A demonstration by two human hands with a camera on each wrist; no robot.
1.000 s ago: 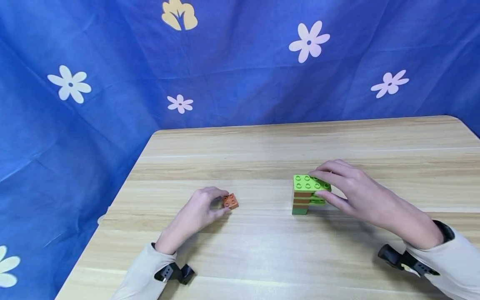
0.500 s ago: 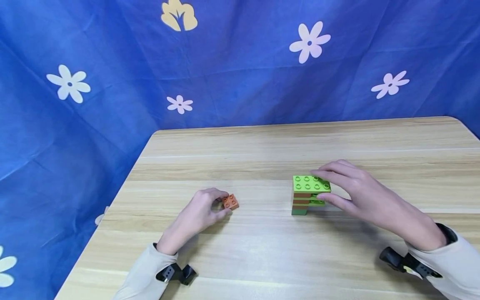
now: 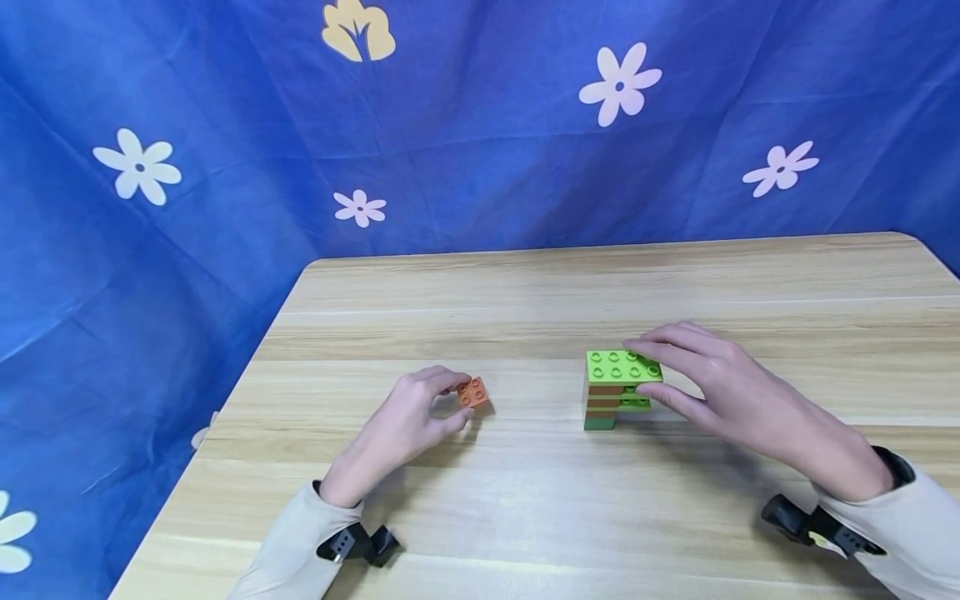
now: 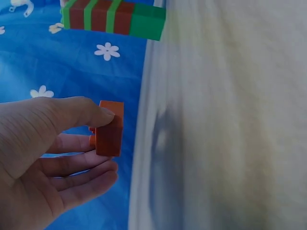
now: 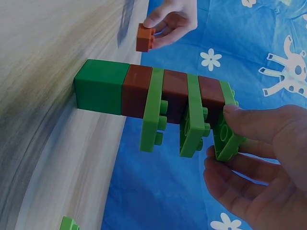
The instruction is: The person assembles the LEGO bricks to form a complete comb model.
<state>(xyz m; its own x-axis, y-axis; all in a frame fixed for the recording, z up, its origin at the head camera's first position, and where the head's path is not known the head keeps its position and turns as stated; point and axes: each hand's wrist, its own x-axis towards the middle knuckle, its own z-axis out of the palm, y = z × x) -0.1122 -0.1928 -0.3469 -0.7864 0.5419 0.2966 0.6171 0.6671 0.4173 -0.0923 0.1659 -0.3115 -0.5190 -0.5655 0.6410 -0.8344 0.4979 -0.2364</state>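
My left hand (image 3: 412,417) pinches a small orange building brick (image 3: 474,393) between thumb and fingers. In the left wrist view the brick (image 4: 110,128) hangs clear of the tabletop, its studs turned toward the palm. To the right stands a tower of building bricks (image 3: 602,390), with a dark green brick (image 5: 100,87) at the bottom. Above it, brown bricks (image 5: 137,90) alternate with light green plates (image 5: 152,112) that jut out to one side. My right hand (image 3: 727,387) grips the jutting end of the topmost plate (image 3: 618,365) by thumb and fingers.
Both hands work over a pale wood-grain table (image 3: 525,492). Behind it hangs a blue cloth (image 3: 480,142) with white flowers. At the lower edge of the right wrist view, part of another light green piece (image 5: 69,224) shows on the table.
My left hand has lifted the orange brick off the table and shifted it slightly right. The right hand and the tower have stayed almost in place.
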